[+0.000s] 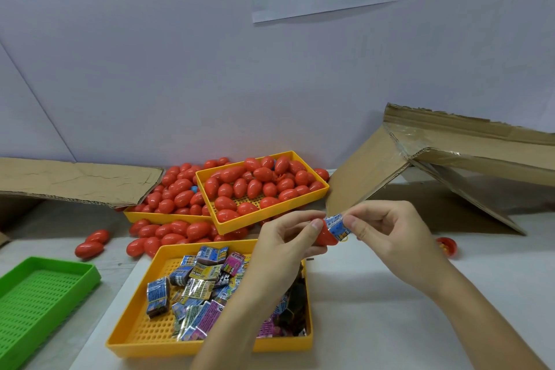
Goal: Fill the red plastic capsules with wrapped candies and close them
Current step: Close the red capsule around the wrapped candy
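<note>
**packer_22:** White table (375,294) against a plain wall, that's the setup. Left-hand fingers (313,224) grip the red capsule half (326,234), right-hand fingers (353,222) pinch the blue wrapped candy (338,227) sitting in its mouth. Tips?

**eggfiller:** Looks half seated to me. Hold the shell steady, push the candy in straight so the wrapper doesn't bunch at the rim. Then cap it, probably with that loose half (447,245) on your right.

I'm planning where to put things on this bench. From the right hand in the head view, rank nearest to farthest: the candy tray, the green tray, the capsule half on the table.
From the right hand:
1. Capsule half, just right of it.
2. Candy tray, lower left.
3. Green tray, far left.
</note>
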A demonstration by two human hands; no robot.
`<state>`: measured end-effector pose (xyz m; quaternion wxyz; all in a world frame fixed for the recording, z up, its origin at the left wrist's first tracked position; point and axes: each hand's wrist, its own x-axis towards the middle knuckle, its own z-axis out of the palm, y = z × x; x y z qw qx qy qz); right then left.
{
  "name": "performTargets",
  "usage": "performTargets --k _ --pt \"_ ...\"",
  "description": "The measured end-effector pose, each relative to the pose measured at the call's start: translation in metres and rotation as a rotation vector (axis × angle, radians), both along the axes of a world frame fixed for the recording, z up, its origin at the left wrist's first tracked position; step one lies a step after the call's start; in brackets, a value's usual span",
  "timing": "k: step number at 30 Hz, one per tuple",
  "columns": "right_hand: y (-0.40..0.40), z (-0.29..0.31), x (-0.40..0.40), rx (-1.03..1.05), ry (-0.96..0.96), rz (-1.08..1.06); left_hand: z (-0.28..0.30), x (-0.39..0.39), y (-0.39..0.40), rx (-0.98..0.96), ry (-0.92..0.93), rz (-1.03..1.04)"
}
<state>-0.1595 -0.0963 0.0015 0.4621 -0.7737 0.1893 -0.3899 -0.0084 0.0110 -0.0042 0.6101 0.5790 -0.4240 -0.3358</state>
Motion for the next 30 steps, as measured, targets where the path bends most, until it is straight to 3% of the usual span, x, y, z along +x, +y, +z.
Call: performTargets --k 11,30 --pt "-0.002 -0.002 -0.001 0.033 0.035 -0.012 -0.001 -0.004 -0.001 -0.003 -0.022 0.012" --pt "0.011 0.0 0.008 0.003 -0.118 -0.064 0.0 -0.01 -0.005 -0.156 0.231 0.099"
